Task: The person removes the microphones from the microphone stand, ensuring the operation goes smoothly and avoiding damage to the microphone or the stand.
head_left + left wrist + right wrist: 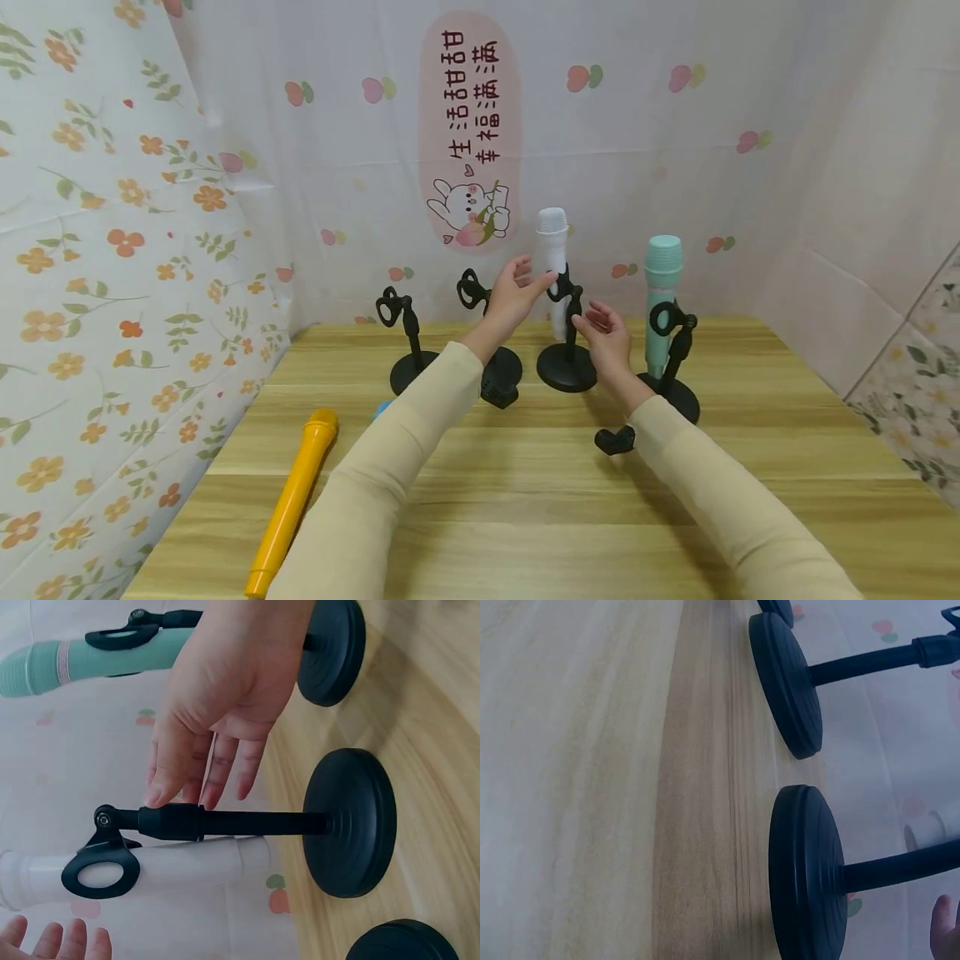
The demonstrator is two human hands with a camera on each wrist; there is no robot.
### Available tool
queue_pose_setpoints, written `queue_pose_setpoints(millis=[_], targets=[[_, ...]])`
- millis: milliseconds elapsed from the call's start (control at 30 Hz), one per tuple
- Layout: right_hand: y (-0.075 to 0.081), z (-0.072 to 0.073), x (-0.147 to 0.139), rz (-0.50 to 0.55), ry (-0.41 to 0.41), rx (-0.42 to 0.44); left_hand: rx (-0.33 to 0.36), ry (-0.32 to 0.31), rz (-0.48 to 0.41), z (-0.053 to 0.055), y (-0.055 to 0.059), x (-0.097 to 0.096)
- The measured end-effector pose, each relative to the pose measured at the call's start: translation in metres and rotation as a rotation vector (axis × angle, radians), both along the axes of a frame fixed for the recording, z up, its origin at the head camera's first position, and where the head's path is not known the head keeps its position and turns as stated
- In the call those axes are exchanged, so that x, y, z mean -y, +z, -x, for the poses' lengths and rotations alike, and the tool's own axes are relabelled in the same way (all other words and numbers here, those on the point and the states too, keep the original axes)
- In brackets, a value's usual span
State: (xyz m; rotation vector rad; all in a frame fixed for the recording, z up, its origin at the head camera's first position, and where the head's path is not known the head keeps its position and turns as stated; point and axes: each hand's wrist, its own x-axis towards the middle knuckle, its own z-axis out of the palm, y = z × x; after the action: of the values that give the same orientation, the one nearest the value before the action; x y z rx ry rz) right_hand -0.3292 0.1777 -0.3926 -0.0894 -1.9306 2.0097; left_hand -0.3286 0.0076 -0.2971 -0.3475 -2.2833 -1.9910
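A white microphone (pixel 552 237) sits upright in the ring clip of a black stand (pixel 567 367). My left hand (pixel 512 298) is beside the clip, its thumb toward the microphone and its fingers loosely extended. To the right of the same stand, my right hand (pixel 607 340) has its fingers loosely spread, nothing held in them. In the left wrist view, the right thumb tip is right at the collar (pixel 171 822) of the stand's post. Only the fingertips (pixel 73 941) of my left hand show there, below the microphone.
A green microphone (pixel 663 275) rests in a stand at right. Two other black stands (pixel 411 367) (pixel 504 365) are to the left. An orange microphone (pixel 292 500) lies at left on the wooden table (pixel 510 517). Small black pieces (pixel 615 440) and a partly hidden blue thing (pixel 382 408) lie about.
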Motion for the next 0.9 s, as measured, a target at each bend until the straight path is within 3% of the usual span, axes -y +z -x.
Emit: queue_pose_setpoints(millis=[233,500,700,900], targets=[[0.002,0.009,0.002,0.05,0.015,0.018,0.003,0.01,-0.034,0.019,0.001,-0.008],[0.0,0.015,0.006,0.105,0.043,0.024,0.043,-0.038,-0.047,0.037,-0.003,-0.011],[0.001,0.017,0.009,0.091,0.052,0.033,0.085,-0.053,-0.055,0.044,0.0,-0.014],[0.003,0.017,0.009,0.104,0.052,0.039,0.119,-0.078,-0.137,0.049,0.001,-0.018]])
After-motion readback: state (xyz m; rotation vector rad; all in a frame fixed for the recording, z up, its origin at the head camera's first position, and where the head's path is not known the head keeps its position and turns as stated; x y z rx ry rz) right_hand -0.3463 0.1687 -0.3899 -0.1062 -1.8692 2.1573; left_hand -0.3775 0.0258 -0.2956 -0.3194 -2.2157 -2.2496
